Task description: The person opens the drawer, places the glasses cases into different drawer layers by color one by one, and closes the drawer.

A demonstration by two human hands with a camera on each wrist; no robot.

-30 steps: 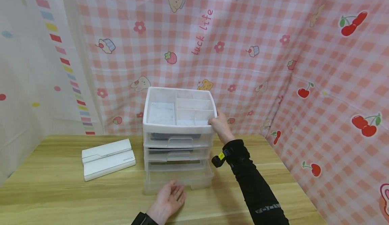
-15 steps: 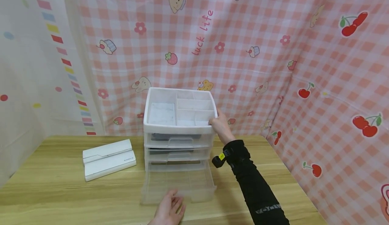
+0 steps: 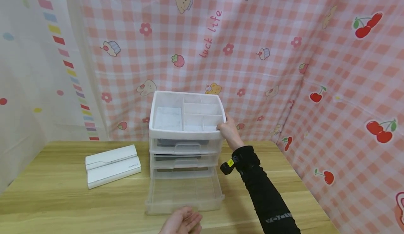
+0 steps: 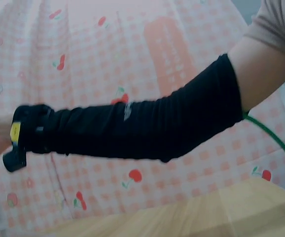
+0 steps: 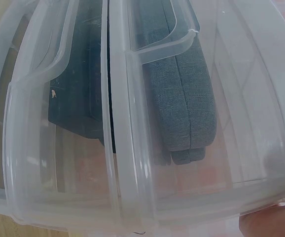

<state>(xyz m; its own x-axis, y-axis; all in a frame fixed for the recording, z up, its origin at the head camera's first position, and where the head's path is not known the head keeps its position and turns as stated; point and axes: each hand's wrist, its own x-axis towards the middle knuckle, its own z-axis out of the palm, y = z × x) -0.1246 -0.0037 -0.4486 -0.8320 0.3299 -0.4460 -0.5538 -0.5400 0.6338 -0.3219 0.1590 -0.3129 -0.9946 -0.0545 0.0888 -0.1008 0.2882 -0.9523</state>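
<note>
A white drawer organizer with translucent drawers stands in the middle of the table. My right hand grips its top right edge, thumb over the rim; a bit of that hand shows in the right wrist view. The bottom drawer is pulled well out, with nothing seen in it. Just in front of its front panel is my left hand, palm turned up and fingers loosely extended. Close up, a grey-blue fabric case shows in the upper drawer and a dark box-like item in the one below.
Left of the organizer lies a white folded case with small lettering on the wooden table. A pink checked curtain hangs behind and to the right. The organizer's top tray is divided into compartments.
The bottom drawer has come further out toward me. My left hand moved back with it, then a little right and off its front. My right hand stays on the organizer's edge.
</note>
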